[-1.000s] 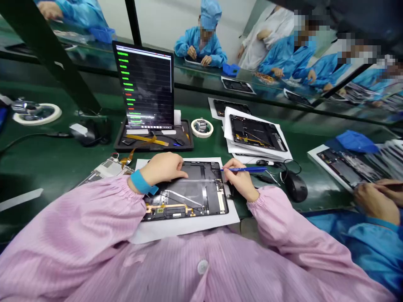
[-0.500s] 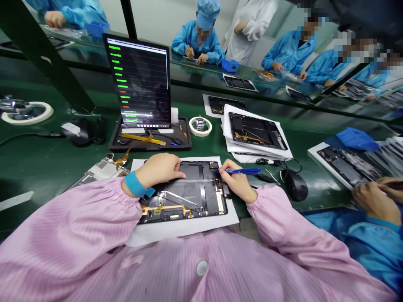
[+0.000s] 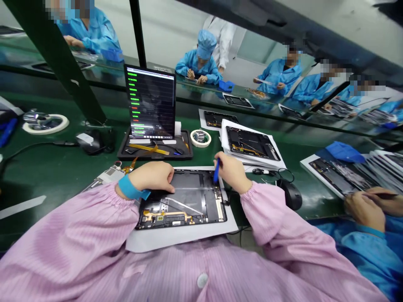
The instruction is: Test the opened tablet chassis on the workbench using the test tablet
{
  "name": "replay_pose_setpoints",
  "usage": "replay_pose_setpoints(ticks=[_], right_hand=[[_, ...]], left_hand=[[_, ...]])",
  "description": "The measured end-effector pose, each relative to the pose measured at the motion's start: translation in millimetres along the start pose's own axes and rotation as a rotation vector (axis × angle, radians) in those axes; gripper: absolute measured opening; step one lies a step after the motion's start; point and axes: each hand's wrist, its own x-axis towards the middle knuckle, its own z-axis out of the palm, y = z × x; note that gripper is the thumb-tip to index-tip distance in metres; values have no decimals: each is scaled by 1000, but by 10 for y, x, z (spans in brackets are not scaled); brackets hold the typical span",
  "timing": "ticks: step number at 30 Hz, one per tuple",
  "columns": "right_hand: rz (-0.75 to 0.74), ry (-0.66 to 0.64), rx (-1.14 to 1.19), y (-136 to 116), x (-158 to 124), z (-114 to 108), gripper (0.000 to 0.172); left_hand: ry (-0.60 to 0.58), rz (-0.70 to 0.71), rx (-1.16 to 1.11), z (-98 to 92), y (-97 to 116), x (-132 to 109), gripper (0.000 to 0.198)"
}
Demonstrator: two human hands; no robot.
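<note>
An opened tablet housing (image 3: 185, 201) lies on white paper (image 3: 176, 241) before me, its orange flex cables and small boards exposed. My left hand (image 3: 154, 178), with a blue band at the wrist, grips the housing at its upper left. The thumb presses on the inner face; the other fingers curl near the far edge and are partly hidden. In my right hand (image 3: 231, 170) a blue pry tool (image 3: 217, 171) is pinched nearly upright. Its lower end is at the upper right corner of the housing, close to a small board; contact cannot be made out.
A screen (image 3: 151, 102) stands in a black tray (image 3: 154, 156) behind the housing. Around it are a tape roll (image 3: 200, 138), stacked tablet housings (image 3: 252, 142), and two mice, one black mouse (image 3: 289, 195) at right. A co-worker's hands (image 3: 367, 209) work at far right.
The blue pry tool has swung from lying flat, pointing right, to nearly upright at the corner. My right hand has risen slightly. My left hand keeps its place on the housing; the view has shifted.
</note>
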Motion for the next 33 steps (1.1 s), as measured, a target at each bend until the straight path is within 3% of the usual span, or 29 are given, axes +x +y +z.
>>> replay_pose_setpoints(ticks=[3, 7, 9, 12, 16, 19, 22, 25, 28, 33], right_hand=[[29, -54, -156, -58, 367, 24, 24], [-35, -31, -146, -121, 756, 86, 43], [-80, -20, -140, -157, 932, 105, 50], [-100, -15, -151, -209, 1163, 148, 44], [-116, -34, -175, -259, 1309, 197, 28], [-145, -45, -176, -284, 1243, 130, 29], [-190, 5, -138, -299, 1003, 4, 38], [-234, -49, -4, -266, 650, -42, 27], [-286, -143, 159, -181, 354, 57, 16], [-323, -83, 344, -119, 209, 251, 25]], left_hand=[[-76, 21, -33, 1, 2, -11, 21], [-242, -27, -253, 12, -17, 5, 18], [-263, -11, -296, 13, -51, 26, 20], [-189, 70, -239, 9, -120, 58, 23], [-203, 126, -267, -3, -204, 79, 16], [-220, 157, -338, -18, -243, 82, 14], [-261, 171, -412, -33, -270, 92, 14], [-284, 180, -444, -42, -299, 109, 13], [-285, 196, -450, -42, -332, 124, 12], [-306, 229, -449, -36, -366, 139, 13]])
